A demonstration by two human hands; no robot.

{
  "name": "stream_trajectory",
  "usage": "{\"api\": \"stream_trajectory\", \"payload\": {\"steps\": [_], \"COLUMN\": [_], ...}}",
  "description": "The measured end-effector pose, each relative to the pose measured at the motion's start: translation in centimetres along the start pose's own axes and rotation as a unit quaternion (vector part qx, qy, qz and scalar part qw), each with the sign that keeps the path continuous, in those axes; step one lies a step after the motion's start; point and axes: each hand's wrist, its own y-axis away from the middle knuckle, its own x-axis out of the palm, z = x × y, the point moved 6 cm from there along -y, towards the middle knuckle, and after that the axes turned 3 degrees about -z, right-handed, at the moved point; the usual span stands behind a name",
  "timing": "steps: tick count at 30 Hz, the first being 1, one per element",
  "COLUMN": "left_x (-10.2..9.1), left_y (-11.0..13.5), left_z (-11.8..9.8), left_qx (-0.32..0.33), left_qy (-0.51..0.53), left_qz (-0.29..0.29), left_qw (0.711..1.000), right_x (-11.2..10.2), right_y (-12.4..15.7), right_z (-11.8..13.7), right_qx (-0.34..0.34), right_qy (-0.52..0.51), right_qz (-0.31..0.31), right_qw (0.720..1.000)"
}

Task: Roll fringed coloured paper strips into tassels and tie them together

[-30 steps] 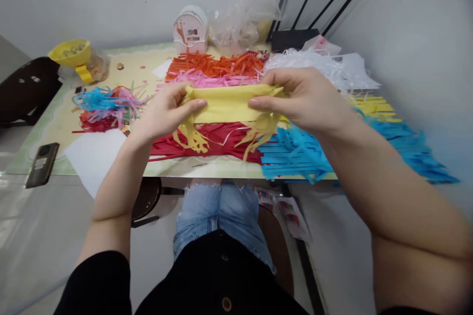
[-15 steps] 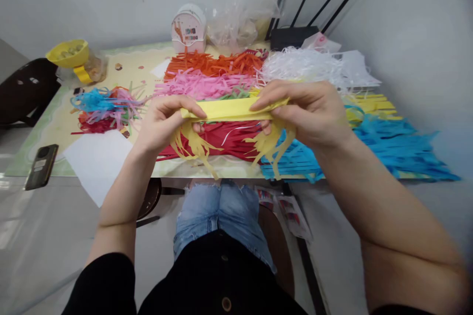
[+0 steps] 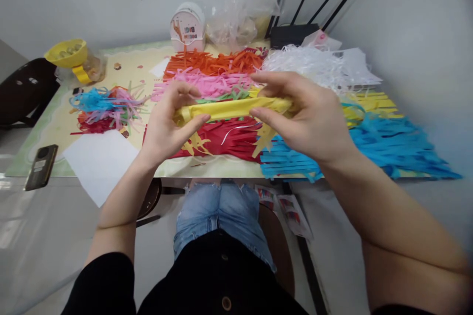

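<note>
A folded strip of yellow crepe paper (image 3: 225,109) with fringed ends is held level above the table between both hands. My left hand (image 3: 172,120) grips its left end, with the thumb in front and the fingers curled behind. My right hand (image 3: 301,113) holds the other end, its thumb on the near face and its index finger lifted above the top edge. Fringe hangs below each hand, partly hidden by the palms. Beneath the strip lies a red fringed paper bundle (image 3: 232,140) with a thin white strand on it. Pink fringed paper (image 3: 210,81) lies just beyond.
Blue fringe (image 3: 395,145) and white shreds (image 3: 306,65) lie on the right, orange fringe (image 3: 218,63) behind. A mixed-colour tassel bundle (image 3: 107,108), a white sheet (image 3: 101,165) and a phone (image 3: 41,167) are on the left. A pink-and-white bucket (image 3: 187,28) stands by the wall.
The strip has been rolled or folded narrower, and less fringe hangs down. Both hands have turned, with my right index finger lifting off the strip and my left fingers moving behind it.
</note>
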Motion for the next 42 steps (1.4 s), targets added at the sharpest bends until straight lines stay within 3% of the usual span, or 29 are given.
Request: {"api": "stream_trajectory", "payload": {"steps": [4,7,13,17,20,22,27,29,31,38,42], "left_x": [-0.1,0.1,1.1,1.2,1.0,0.9,0.7,0.6,0.5,0.1,0.6], "left_y": [-0.1,-0.1,0.0,-0.2,-0.2,-0.1,0.2,0.1,0.1,0.1,0.3], "left_z": [-0.6,-0.1,1.8,1.3,1.0,0.9,1.0,1.0,1.0,0.5,0.7], "left_qx": [0.009,-0.012,-0.099,-0.082,-0.063,-0.051,-0.028,-0.019,-0.007,0.031,-0.02], "left_qy": [0.004,0.109,0.343,0.387,0.389,0.376,0.282,0.248,0.224,0.107,0.161], "left_qz": [0.0,0.016,0.022,0.013,0.013,0.018,-0.01,-0.023,-0.031,-0.016,0.008], "left_qw": [1.0,0.994,0.934,0.919,0.919,0.925,0.959,0.968,0.974,0.994,0.987], "right_x": [0.1,0.3,1.4,2.2,2.4,2.3,1.4,1.1,0.8,0.8,1.0], "right_y": [-0.3,-0.3,0.1,0.1,0.0,0.0,0.2,0.4,0.5,0.1,0.0], "right_z": [0.0,-0.8,-2.0,-2.0,-2.2,-2.2,-1.1,-0.1,0.4,-0.8,-1.5], "right_qx": [0.009,0.047,0.101,0.114,0.109,0.094,-0.011,-0.071,-0.089,0.004,0.064], "right_qy": [-0.012,-0.075,-0.255,-0.344,-0.371,-0.352,-0.175,-0.12,-0.097,-0.044,-0.115], "right_qz": [0.007,0.016,0.01,0.013,0.013,0.019,0.029,0.02,0.003,-0.003,-0.007], "right_qw": [1.0,0.996,0.962,0.932,0.922,0.931,0.984,0.99,0.991,0.999,0.991]}}
